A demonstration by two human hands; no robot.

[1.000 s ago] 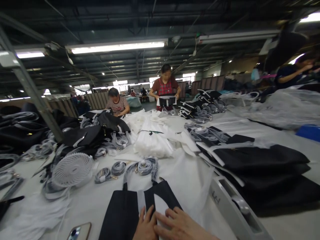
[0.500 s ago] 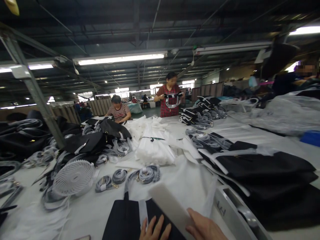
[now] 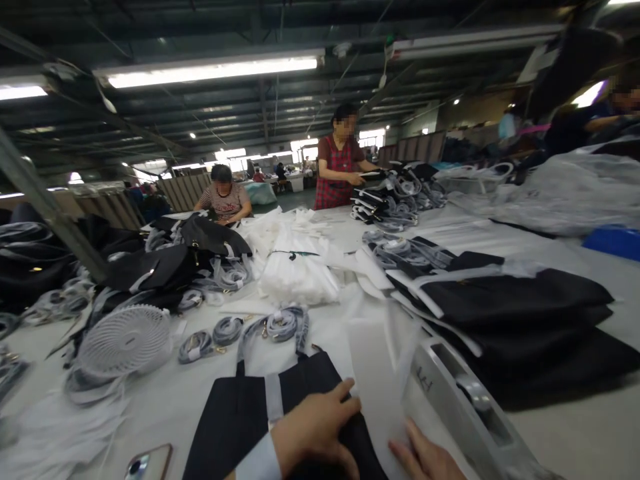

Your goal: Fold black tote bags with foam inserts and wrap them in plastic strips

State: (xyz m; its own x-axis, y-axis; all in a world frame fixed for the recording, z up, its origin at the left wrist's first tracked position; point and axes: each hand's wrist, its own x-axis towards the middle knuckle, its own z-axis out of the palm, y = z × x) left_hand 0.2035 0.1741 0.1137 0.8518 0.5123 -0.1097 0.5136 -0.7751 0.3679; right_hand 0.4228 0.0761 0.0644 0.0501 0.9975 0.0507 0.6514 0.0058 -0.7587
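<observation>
One white sheet (image 3: 371, 373), long axis roughly twelve-to-six, lies at two o'clock from the left hand (image 3: 317, 423), fingers apart, eleven from the nearer right hand (image 3: 427, 457), whose grip I cannot tell

A lit tube lamp (image 3: 215, 71) hangs below the dark ceiling (image 3: 200, 33) (ribbed farther back); bright windows (image 3: 373, 138) and striped partitions (image 3: 183, 193) show beyond.

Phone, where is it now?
In the head view, the phone lies at lower left on the table, left of the black bag and nearer than the white fan.
</observation>
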